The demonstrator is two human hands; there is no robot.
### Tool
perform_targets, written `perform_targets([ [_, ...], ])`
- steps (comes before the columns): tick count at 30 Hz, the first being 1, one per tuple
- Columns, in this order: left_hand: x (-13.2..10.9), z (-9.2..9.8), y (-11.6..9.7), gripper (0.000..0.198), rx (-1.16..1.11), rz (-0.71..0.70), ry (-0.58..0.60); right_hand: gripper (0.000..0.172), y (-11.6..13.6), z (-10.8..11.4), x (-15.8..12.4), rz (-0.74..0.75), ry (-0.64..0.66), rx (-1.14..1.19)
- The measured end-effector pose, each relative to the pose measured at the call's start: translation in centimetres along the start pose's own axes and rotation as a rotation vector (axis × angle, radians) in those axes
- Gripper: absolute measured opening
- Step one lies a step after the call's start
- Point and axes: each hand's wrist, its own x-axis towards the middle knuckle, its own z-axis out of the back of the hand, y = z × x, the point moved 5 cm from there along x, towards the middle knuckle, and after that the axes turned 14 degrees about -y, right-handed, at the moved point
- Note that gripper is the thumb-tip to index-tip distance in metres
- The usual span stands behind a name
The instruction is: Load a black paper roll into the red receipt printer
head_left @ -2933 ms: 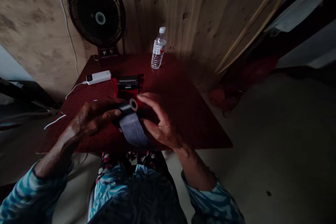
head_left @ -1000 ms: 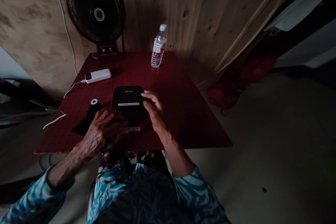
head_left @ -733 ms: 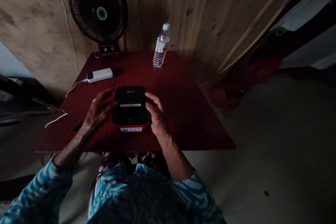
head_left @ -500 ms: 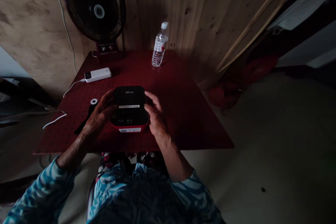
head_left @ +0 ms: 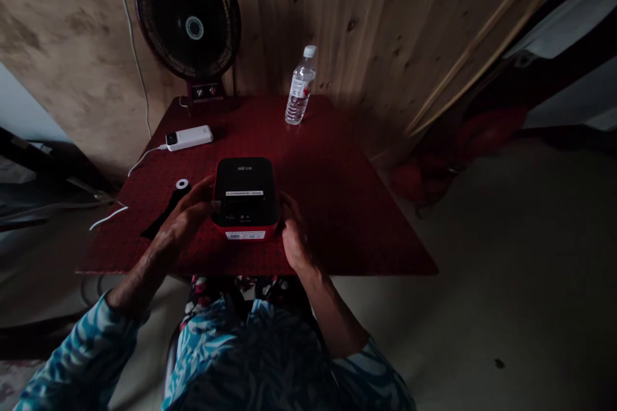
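Observation:
A small label printer point(head_left: 247, 185), black on top with a red base, sits on the red table in front of me. Its top carries a white strip, and a white label is on its near side. My left hand point(head_left: 189, 212) grips the left side, thumb at the near left corner. Along the right side my right hand point(head_left: 295, 231) holds the printer, its fingertips partly hidden behind the edge. Left of my left hand lie a small white ring-shaped roll point(head_left: 182, 184) and a black strap-like piece point(head_left: 161, 217).
A white power bank point(head_left: 189, 138) with a white cable point(head_left: 144, 157) lies at the table's left. Behind it stands a dark fan point(head_left: 193, 26). A water bottle point(head_left: 300, 90) is upright near the plank wall point(head_left: 366, 26). The red table point(head_left: 357, 225) ends close to my lap.
My right hand has slid down from the printer's top right edge to its side. My left fingers have shifted lower along the left side. The view has shifted slightly.

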Motion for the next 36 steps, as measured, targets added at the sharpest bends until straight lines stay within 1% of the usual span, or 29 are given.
perform_targets([
  [4, 0.6, 0.3, 0.2, 0.068, -0.009, 0.028, -0.025, 0.045, -0.1, 0.2, -0.5, 0.020, -0.021, -0.025],
  [9, 0.8, -0.5, 0.6, 0.073, -0.096, 0.045, 0.015, 0.043, 0.2, -0.1, -0.5, 0.010, -0.008, -0.030],
  [15, 0.8, -0.2, 1.1, 0.077, -0.043, 0.081, -0.072, 0.043, 0.1, 0.1, -0.6, 0.033, -0.008, -0.073],
  [18, 1.2, 0.3, 1.4, 0.079, -0.032, 0.079, -0.089, 0.044, 0.0, 0.2, -0.5, 0.045, 0.003, -0.089],
  [21, 1.0, 0.9, 1.0, 0.075, 0.050, 0.044, -0.084, 0.045, 0.0, 0.2, -0.4, 0.061, 0.016, -0.098],
  [23, 0.7, 1.2, 0.0, 0.070, 0.167, -0.004, -0.093, 0.045, 0.0, 0.2, -0.3, 0.064, 0.022, -0.088],
  [24, 0.6, 1.1, -0.7, 0.066, 0.243, -0.050, -0.096, 0.045, 0.1, 0.2, -0.3, 0.067, 0.024, -0.085],
  [25, 0.6, 0.8, -1.7, 0.062, 0.327, -0.122, -0.088, 0.046, 0.1, 0.2, -0.4, 0.070, 0.025, -0.086],
  [27, 0.9, -0.6, -3.8, 0.047, 0.518, -0.319, -0.035, 0.047, 0.4, 0.2, -0.4, 0.074, 0.028, -0.097],
  [29, 1.9, -3.0, -5.3, 0.035, 0.782, -0.501, 0.070, 0.047, 0.8, 0.3, -0.6, 0.053, 0.027, -0.104],
  [30, 2.6, -4.2, -5.5, 0.033, 0.941, -0.550, 0.137, 0.046, 1.1, 0.3, -0.6, 0.036, 0.020, -0.100],
  [32, 4.2, -6.4, -5.2, 0.036, 1.239, -0.556, 0.278, 0.043, 1.7, 0.3, -0.8, 0.008, 0.007, -0.087],
  [33, 5.0, -7.1, -4.9, 0.035, 1.330, -0.542, 0.326, 0.042, 2.0, 0.3, -0.9, 0.002, 0.002, -0.081],
  [34, 5.7, -7.6, -4.6, 0.032, 1.383, -0.528, 0.358, 0.042, 2.2, 0.3, -0.9, -0.002, 0.001, -0.075],
  [36, 6.8, -8.0, -4.2, 0.024, 1.392, -0.532, 0.377, 0.042, 2.4, 0.2, -0.9, -0.007, 0.000, -0.060],
])
